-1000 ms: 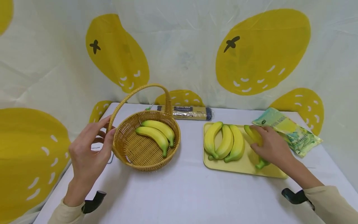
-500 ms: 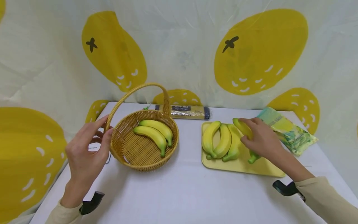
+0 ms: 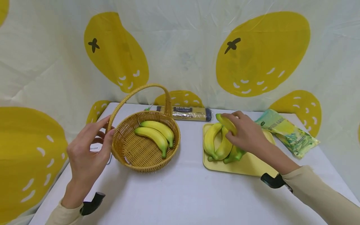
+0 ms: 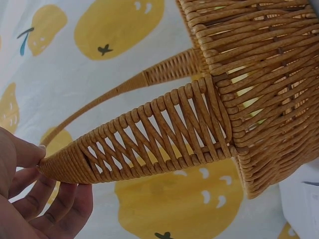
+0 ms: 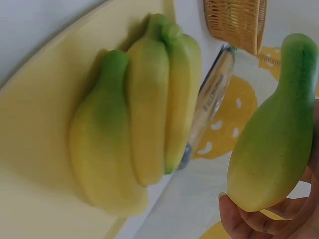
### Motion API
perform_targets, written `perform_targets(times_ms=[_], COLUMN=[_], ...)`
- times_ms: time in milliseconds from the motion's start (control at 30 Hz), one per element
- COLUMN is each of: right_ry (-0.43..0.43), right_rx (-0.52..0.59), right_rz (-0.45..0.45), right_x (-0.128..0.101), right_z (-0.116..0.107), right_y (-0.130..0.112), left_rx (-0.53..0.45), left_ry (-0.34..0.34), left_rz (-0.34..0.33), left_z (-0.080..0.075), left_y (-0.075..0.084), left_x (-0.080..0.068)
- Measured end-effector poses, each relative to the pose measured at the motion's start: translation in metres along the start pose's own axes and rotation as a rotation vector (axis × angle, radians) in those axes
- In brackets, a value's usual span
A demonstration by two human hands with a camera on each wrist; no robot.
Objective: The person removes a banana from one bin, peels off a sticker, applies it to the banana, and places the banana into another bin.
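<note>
On the left, a wicker basket (image 3: 140, 159) with two bananas (image 3: 154, 137) inside stands on the table. My left hand (image 3: 91, 153) pinches the side of its arched handle (image 4: 149, 137) between thumb and fingers. A banana (image 5: 274, 129) is gripped by my right hand (image 3: 247, 132), raised over the yellow tray (image 3: 253, 164). Beneath it on the tray lie three more bananas (image 5: 149, 109), side by side; in the head view the held banana and hand partly cover them.
A long clear-wrapped package (image 3: 191, 113) lies behind the basket and tray. To the tray's right rests a green and yellow packet (image 3: 289, 131). A fruit-patterned curtain (image 3: 180, 47) hangs behind the white table (image 3: 174, 193).
My right hand has lifted the banana and carried it leftward over the other bananas on the tray. The left hand keeps its hold on the basket handle.
</note>
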State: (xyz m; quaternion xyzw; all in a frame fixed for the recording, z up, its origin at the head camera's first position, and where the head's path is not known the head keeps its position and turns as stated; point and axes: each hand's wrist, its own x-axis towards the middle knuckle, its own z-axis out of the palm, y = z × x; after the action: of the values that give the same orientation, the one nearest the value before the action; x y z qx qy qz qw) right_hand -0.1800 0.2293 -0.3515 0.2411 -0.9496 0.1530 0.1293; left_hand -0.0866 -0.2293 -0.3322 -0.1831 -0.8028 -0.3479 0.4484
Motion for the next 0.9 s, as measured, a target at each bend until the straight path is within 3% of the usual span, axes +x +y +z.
perform_targets(times_ms=[900], right_ry=[-0.027], right_rx=[0.000], right_rz=[-0.155], right_x=[0.046], right_z=[0.008], right_y=[-0.058], left_rx=[0.002], left_ry=[-0.005], left_rz=[-0.004], left_z=[-0.001], left_y=[-0.002], left_x=[0.000])
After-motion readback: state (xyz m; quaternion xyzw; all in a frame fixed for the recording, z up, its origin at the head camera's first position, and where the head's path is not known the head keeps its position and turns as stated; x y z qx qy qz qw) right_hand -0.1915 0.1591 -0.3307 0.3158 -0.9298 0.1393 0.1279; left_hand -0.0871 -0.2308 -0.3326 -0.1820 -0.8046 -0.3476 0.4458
